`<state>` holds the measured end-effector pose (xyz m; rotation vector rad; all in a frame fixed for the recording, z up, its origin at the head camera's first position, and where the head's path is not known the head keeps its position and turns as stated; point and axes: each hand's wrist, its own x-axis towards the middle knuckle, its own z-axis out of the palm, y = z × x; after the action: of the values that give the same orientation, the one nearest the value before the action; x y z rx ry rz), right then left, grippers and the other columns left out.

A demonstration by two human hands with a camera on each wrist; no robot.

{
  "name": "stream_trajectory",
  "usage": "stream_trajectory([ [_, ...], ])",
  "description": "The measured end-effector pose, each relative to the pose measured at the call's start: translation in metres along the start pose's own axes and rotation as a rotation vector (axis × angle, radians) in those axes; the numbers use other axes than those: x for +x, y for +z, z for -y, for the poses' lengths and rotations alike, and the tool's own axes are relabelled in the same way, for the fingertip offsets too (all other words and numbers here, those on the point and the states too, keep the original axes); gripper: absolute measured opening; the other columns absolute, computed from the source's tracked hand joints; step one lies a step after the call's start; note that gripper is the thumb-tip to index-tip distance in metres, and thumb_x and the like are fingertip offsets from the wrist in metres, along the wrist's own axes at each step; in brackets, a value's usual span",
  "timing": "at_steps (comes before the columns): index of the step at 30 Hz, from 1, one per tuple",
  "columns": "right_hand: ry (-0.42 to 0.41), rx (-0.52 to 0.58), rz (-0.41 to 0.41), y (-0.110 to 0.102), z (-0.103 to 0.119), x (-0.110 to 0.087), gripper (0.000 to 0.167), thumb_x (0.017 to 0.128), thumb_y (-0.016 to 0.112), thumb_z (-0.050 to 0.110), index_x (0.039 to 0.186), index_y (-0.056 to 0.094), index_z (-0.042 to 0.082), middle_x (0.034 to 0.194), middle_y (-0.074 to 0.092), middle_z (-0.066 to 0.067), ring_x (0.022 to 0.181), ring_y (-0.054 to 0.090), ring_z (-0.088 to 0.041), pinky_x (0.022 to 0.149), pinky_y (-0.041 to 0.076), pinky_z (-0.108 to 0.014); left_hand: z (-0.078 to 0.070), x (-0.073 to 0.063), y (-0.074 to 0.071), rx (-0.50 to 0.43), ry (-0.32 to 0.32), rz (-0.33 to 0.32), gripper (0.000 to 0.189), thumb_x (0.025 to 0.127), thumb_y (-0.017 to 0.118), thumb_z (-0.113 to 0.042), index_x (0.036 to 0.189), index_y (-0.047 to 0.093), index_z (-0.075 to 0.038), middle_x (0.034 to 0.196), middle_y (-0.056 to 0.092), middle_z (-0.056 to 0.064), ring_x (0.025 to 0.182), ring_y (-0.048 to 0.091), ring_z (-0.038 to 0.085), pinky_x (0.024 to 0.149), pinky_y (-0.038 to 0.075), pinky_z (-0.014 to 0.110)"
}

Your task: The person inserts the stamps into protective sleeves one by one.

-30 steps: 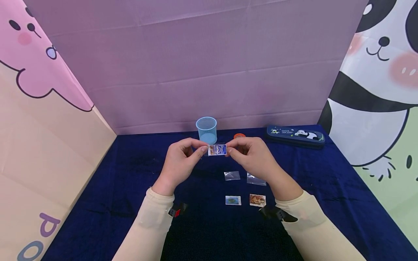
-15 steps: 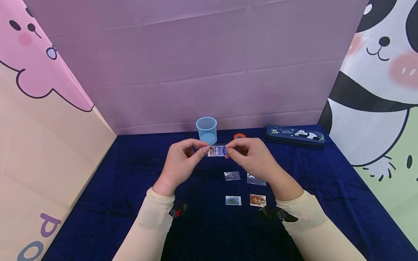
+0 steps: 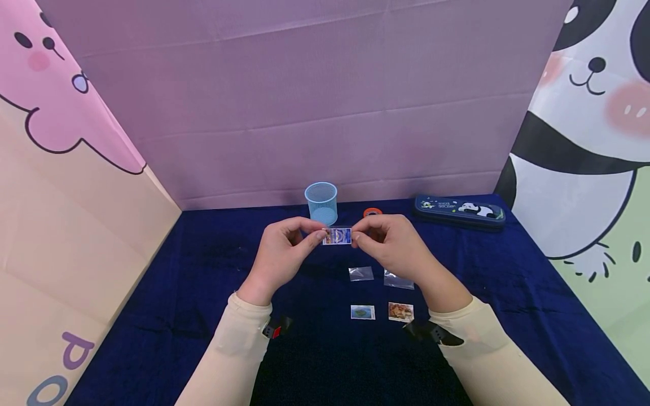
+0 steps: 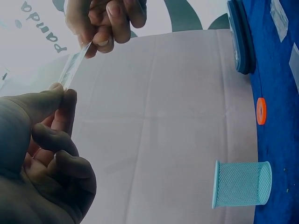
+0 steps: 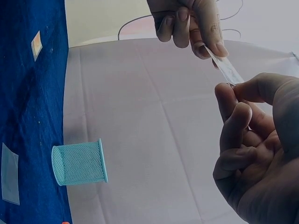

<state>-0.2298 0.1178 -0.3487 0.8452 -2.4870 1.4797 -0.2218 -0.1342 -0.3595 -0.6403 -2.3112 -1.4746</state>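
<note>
Small blue-and-white rectangular printed card (image 3: 337,236): paper-looking, glossy clear plastic film about it
Light-blue cylindrical mesh cup (image 4: 242,183): metal-looking open wire mesh, smooth rim
Flat clear rectangular packets (image 3: 361,274): thin, glossy, creased plastic
Small rectangular picture cards (image 3: 363,312): smooth, paper-looking
Dark-blue oblong panda-printed pencil case (image 3: 459,213): smooth, hard-looking, faintly glossy
Orange ring-shaped roll (image 4: 261,103): smooth, plastic-looking
Deep-blue tablecloth (image 3: 198,293): velvety, matt cloth with a soft nap
Lilac hanging backdrop (image 3: 325,90): matt woven cloth, creased across
Cream garment sleeves (image 3: 228,349): smooth, matt cloth

Long, plain cream sleeves (image 3: 220,352) end in snug cuffs (image 3: 249,304), each wearing a small black device (image 3: 448,336), the left one showing a red patch (image 3: 276,332).
</note>
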Motion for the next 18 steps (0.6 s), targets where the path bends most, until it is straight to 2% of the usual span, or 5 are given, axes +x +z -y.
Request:
stream_trajectory([
  [8, 0.001, -0.004, -0.001, -0.0009, -0.0007, -0.0001, 0.008, 0.102, 0.071, 0.013, 0.099, 0.078, 0.014, 0.085, 0.071, -0.005, 0.069, 0.058, -0.021, 0.06, 0.047, -0.029, -0.0003, -0.0002, 0.0005, -0.001, 0.005, 0.011, 0.012, 0.099, 0.076, -0.027, 0.105, 0.082, -0.019, 0.072, 0.059, 0.006, 0.054, 0.042, 0.021, 0.048, 0.033, 0.03],
  [18, -0.007, -0.029, 0.003, -0.0003, -0.0006, -0.0006, 0.006, 0.1, 0.072, 0.013, 0.098, 0.078, 0.014, 0.083, 0.069, 0.001, 0.066, 0.058, -0.02, 0.058, 0.046, -0.028, -0.0016, 0.0, 0.0008, -0.009, 0.023, 0.018, 0.01, 0.099, 0.076, -0.025, 0.104, 0.082, -0.018, 0.078, 0.066, -0.004, 0.055, 0.043, 0.02, 0.049, 0.034, 0.029],
])
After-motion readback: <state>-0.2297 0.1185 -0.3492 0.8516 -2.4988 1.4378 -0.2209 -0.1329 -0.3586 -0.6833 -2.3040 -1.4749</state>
